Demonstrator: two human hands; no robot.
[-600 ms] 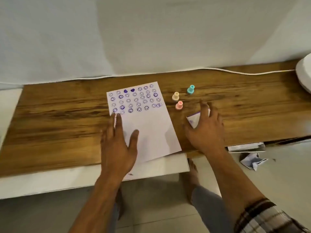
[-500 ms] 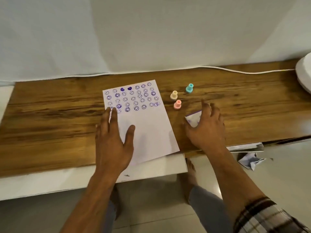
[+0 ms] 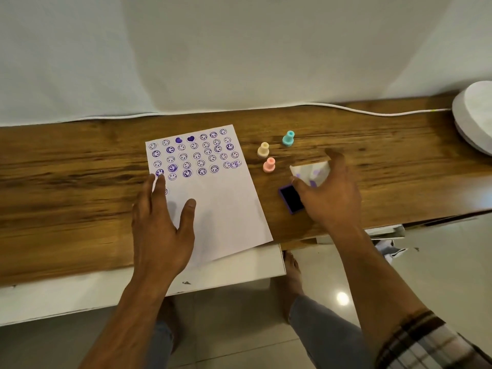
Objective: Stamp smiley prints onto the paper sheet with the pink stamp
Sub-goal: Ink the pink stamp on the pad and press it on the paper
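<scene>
The white paper sheet (image 3: 226, 209) lies on the wooden table (image 3: 66, 195), its upper part covered in purple smiley prints and two hearts. My left hand (image 3: 159, 230) rests flat on the sheet's lower left, fingers spread, holding nothing. The pink stamp (image 3: 269, 165) stands upright to the right of the sheet, untouched. My right hand (image 3: 330, 201) is below and right of it, fingers curled around a white ink-stained paper scrap (image 3: 311, 171). A purple ink pad (image 3: 291, 198) lies uncovered beside my thumb.
A yellow stamp (image 3: 263, 149) and a teal stamp (image 3: 288, 138) stand just behind the pink one. A white cable (image 3: 346, 109) runs along the back edge. A white round object (image 3: 476, 115) sits far right. Crumpled paper (image 3: 391, 250) lies on the floor.
My right hand has drawn the white scrap up and to the right, uncovering the purple ink pad. My left hand stays flat on the sheet.
</scene>
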